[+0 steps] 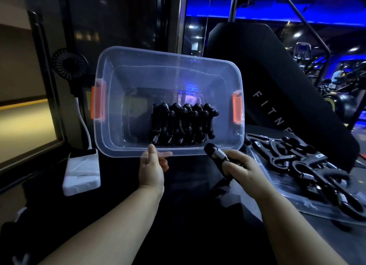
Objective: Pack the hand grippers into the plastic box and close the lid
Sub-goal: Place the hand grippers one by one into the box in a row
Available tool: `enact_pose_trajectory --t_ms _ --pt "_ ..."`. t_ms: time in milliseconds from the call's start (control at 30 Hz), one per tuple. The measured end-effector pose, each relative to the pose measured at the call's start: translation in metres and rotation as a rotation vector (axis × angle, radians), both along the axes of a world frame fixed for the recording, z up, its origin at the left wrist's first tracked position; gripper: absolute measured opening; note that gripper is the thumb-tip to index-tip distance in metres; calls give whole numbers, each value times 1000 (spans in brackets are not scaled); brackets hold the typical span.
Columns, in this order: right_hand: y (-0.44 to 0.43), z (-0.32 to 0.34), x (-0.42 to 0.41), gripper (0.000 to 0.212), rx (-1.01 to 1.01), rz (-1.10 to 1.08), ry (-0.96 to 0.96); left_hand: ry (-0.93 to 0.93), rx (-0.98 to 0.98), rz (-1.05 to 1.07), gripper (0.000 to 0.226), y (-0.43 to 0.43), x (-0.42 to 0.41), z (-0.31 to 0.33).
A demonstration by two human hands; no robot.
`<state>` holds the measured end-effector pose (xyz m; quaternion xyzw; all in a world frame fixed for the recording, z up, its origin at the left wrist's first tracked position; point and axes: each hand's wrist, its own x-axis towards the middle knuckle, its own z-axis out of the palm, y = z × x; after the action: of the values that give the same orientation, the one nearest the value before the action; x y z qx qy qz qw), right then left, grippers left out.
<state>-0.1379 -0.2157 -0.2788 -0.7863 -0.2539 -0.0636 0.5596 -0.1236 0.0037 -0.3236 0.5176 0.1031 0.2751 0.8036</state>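
clear plastic box [111,70] with orange side latches [98,100] fills the middle of the head view, tilted so its open top faces the camera. the left hand [151,170] pinches its near rim, thumb over the edge and fingers beneath. a row of black hand grippers with steel springs [183,124] stands packed side by side in the right part of the box floor. the right hand [240,168] is wrapped around one more black hand gripper [215,153], just beside the box's near right corner. loose black grippers [309,165] lie piled on a clear flat lid [293,203] at right. a white power bank [82,171] and small black fan [69,63] sit at left.
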Motion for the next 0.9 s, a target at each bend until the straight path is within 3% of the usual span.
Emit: enact_pose_trajectory --t_ms 300,533,700,800,900 --pt "-4 6 0 35 350 56 146 -9 -59 -8 33 1 -1 -1" --pt "-7 6 0 36 276 -29 108 -14 -83 -27 32 1 -2 1" --pt "2 7 -3 30 383 -57 143 10 -58 -23 31 1 -2 0" --pt "7 7 -8 26 272 -133 122 14 -49 -33 33 1 -2 0" --pt "8 9 -13 29 41 -311 -68 16 -49 -38 33 1 -3 1"
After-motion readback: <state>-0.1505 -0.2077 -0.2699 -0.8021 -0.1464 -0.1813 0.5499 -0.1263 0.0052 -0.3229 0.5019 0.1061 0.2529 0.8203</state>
